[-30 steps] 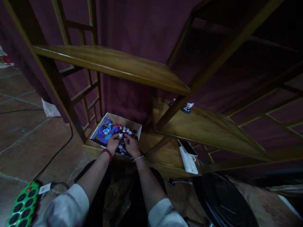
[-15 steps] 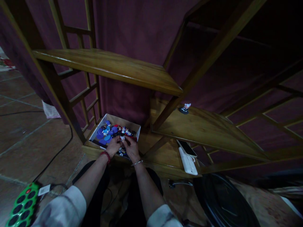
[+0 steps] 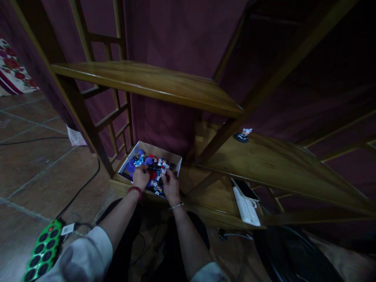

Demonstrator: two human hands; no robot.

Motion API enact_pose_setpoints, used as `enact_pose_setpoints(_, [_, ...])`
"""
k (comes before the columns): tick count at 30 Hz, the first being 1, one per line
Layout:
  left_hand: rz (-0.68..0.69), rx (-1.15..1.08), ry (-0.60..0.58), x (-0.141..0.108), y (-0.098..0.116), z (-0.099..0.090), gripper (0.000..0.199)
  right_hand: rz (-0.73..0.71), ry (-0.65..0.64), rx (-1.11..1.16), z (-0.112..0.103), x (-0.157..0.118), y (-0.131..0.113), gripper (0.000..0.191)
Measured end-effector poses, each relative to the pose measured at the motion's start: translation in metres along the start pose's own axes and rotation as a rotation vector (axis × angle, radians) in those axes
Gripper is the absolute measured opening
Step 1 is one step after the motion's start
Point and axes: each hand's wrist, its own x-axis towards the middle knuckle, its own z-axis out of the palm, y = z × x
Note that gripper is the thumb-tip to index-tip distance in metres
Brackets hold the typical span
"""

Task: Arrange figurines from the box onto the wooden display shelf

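A white cardboard box [image 3: 174, 156] stands on the low wooden shelf, filled with small toy figurines [image 3: 161, 161] and blue-purple round pieces [image 3: 131, 166]. My left hand [image 3: 141, 177], with a red bead bracelet, is over the left part of the box. Its fingers are curled down among the pieces, and what they hold is hidden. On the right, my right hand [image 3: 170, 185] pinches a small white figurine [image 3: 163, 171] just above the other toys. A red round piece [image 3: 153, 175] lies between the two hands.
One figurine on a dark base [image 3: 242, 136] stands on the right shelf [image 3: 264, 160]. Below it lie a phone [image 3: 246, 190] and a white case-like object [image 3: 246, 208]. An upper shelf board [image 3: 147, 80] overhangs the box. A green power strip [image 3: 42, 250] rests on the floor.
My hands have moved apart. The left one has gone down to the pieces at left, while the right one has kept the white figurine. The view has shifted slightly left.
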Motion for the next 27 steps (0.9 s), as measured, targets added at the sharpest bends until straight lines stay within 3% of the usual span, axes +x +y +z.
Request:
enact_pose_setpoints(3, [-0.051, 0.02, 0.081, 0.009, -0.003, -0.006, 0.024, -0.027, 0.002, 0.002, 0.001, -0.001, 0.001, 0.031])
enact_pose_setpoints(7, [-0.124, -0.02, 0.053, 0.018, -0.012, -0.007, 0.033, -0.046, -0.008, -0.011, 0.002, -0.001, 0.001, 0.03])
enact_pose_setpoints(17, [-0.111, -0.095, 0.006, 0.031, -0.019, -0.001, 0.045, 0.0, 0.015, 0.001, 0.004, 0.003, -0.002, 0.027])
enact_pose_setpoints(23, [-0.08, -0.03, -0.119, 0.023, -0.012, 0.002, 0.033, 0.055, 0.007, 0.016, 0.005, 0.006, -0.006, 0.028])
enact_pose_setpoints(27, [-0.019, 0.036, -0.141, 0.018, -0.005, -0.003, 0.031, 0.072, 0.003, 0.022, 0.007, 0.008, -0.005, 0.028])
